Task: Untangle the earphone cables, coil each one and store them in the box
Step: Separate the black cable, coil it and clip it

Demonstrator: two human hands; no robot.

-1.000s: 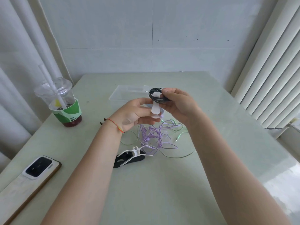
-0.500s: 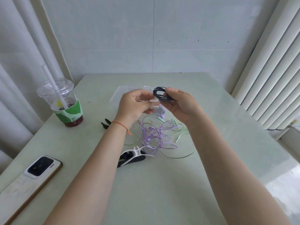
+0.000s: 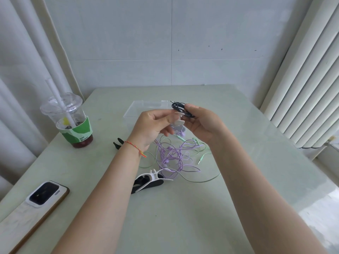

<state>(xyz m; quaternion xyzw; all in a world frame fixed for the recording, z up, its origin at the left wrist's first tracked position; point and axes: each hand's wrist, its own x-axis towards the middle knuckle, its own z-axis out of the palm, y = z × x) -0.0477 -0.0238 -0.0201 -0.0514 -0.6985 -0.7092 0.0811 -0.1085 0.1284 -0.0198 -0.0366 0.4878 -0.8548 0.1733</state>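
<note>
My right hand [image 3: 200,123] pinches a coiled black earphone cable [image 3: 178,106], its jack poking out to the left. My left hand [image 3: 152,125] grips a white cable winder [image 3: 178,122] just below that coil. Both hands hover above the table, in front of a clear plastic box [image 3: 136,109] that lies behind them. Under the hands lies a tangle of purple earphone cable [image 3: 174,156] mixed with a green earphone cable [image 3: 201,180]. A purple winder [image 3: 180,131] shows between my hands.
A white winder [image 3: 152,176] rests on a black winder [image 3: 156,184] near the tangle; another black winder [image 3: 117,143] lies behind my left wrist. An iced drink cup [image 3: 71,121] with a straw stands at the left. A phone [image 3: 42,197] lies at the front left.
Both hands have stayed over the tangle. My left hand turned and shifted its grip on the white winder; my right hand keeps the black coil pinched.
</note>
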